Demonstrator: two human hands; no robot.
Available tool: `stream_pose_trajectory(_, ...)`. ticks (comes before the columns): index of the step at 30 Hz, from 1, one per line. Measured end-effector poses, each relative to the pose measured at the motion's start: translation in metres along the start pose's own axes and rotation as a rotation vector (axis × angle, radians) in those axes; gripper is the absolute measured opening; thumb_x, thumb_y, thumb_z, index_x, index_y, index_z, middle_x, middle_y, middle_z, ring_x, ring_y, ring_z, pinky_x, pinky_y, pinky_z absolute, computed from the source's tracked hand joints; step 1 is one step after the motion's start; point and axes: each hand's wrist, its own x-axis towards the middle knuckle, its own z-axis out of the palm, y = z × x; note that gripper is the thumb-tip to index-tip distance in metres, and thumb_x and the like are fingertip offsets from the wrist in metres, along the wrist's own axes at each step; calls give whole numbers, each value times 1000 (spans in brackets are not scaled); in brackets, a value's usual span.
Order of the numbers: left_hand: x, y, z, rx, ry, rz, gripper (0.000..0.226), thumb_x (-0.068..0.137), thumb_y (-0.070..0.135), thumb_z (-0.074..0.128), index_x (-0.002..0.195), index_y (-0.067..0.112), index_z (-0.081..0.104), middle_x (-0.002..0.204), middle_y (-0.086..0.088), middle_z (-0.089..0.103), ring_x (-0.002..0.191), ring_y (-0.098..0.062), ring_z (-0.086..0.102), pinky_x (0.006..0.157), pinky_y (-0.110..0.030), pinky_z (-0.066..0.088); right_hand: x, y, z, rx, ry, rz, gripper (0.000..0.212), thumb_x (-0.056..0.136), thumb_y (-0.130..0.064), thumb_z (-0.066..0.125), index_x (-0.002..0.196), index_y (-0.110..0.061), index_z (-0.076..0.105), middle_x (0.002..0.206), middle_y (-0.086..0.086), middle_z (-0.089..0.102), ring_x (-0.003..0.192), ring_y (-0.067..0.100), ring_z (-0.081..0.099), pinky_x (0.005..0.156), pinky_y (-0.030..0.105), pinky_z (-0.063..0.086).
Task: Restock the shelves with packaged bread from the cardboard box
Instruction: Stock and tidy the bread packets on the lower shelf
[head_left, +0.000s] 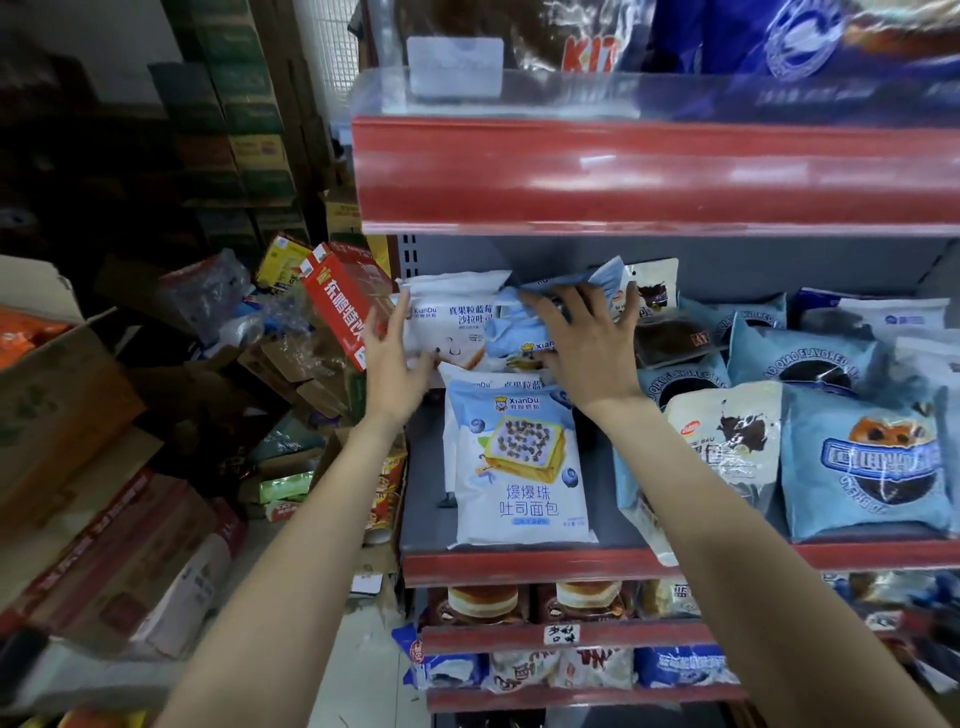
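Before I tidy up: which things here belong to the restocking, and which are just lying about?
Job: left hand on white bread pack; right hand on blue bread pack; shelf.
Lying about: red carton; stacked green cartons.

You have two hands in view, the left hand (392, 358) and the right hand (582, 343), both up at the middle shelf (519, 564). Four shelf levels show, each with a red front strip. On the middle shelf's left side you can count four white-and-blue bread packs (519, 467), while to the right lie at least three blue packs (862, 462); those farther back are too overlapped to count.
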Motion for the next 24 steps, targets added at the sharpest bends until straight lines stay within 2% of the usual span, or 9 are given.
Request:
stream_pose_trajectory(2, -15, 5, -2, -48, 175, -117, 42, 95, 19, 53, 135, 24, 42, 140, -13, 35, 129, -27, 40, 102, -32, 34, 0, -1, 0, 6, -11, 13, 83, 49, -32, 89, 126, -27, 57, 104, 5, 63, 99, 30, 60, 91, 70, 36)
stream_pose_trajectory(4, -32, 12, 0, -135, 44, -372, 41, 95, 42, 51, 127, 17, 45, 131, -6, 50, 114, -22, 53, 90, -30, 39, 0, -2, -1, 23, -25, 19, 83, 49, -31, 90, 125, -26, 59, 103, 6, 64, 99, 31, 61, 91, 71, 34)
stream_pose_trajectory(6, -43, 17, 4, -250, -240, -629, 83, 77, 72, 54, 135, 14, 39, 134, -1, 51, 112, -18, 56, 92, -32, 42, 0, -2, -2, 28, -32, 20, 81, 49, -32, 90, 125, -26, 60, 103, 6, 64, 99, 31, 61, 91, 72, 34)
stream_pose_trajectory(8, -49, 24, 7, -316, -421, -705, 130, 48, 84, 66, 151, 23, 17, 152, 1, 34, 134, -22, 40, 110, -42, 33, 0, -2, -4, 21, -40, 17, 81, 50, -32, 90, 124, -26, 60, 102, 7, 65, 98, 31, 62, 91, 72, 34)
stream_pose_trajectory(9, -51, 27, 10, -347, -475, -697, 138, 45, 77, 76, 153, 27, 6, 156, 2, 24, 140, -23, 30, 114, -43, 28, 0, -2, -5, 18, -44, 16, 80, 50, -32, 90, 124, -25, 60, 102, 7, 65, 98, 32, 62, 90, 72, 34)
stream_pose_trajectory(12, -56, 35, 16, -389, -451, -616, 126, 65, 34, 86, 152, 27, -5, 159, 2, 13, 144, -21, 21, 113, -39, 29, -1, -2, -5, 5, -62, 20, 78, 51, -30, 90, 124, -25, 61, 102, 7, 65, 98, 32, 62, 90, 73, 35)
stream_pose_trajectory(16, -64, 34, 4, -448, -282, -453, 115, 70, 11, 82, 150, 31, 3, 147, 9, 35, 125, -10, 46, 89, -19, 47, 2, -2, -7, 2, -80, 42, 78, 51, -31, 90, 123, -25, 60, 100, 9, 64, 98, 33, 61, 91, 72, 35)
stream_pose_trajectory(21, -58, 19, -32, -431, -152, -335, 112, 65, 13, 85, 147, 37, 12, 145, 7, 40, 130, -18, 44, 101, -48, 45, 4, -2, -11, 41, -93, 71, 82, 51, -33, 90, 124, -24, 53, 100, 11, 63, 97, 34, 60, 89, 72, 36)
stream_pose_trajectory(24, -52, 5, -41, -416, -86, -302, 106, 68, 12, 84, 146, 36, 17, 143, 7, 43, 128, -17, 48, 99, -50, 47, 3, -2, -12, 11, -116, 85, 80, 51, -32, 90, 123, -24, 57, 102, 10, 63, 98, 33, 60, 89, 69, 39)
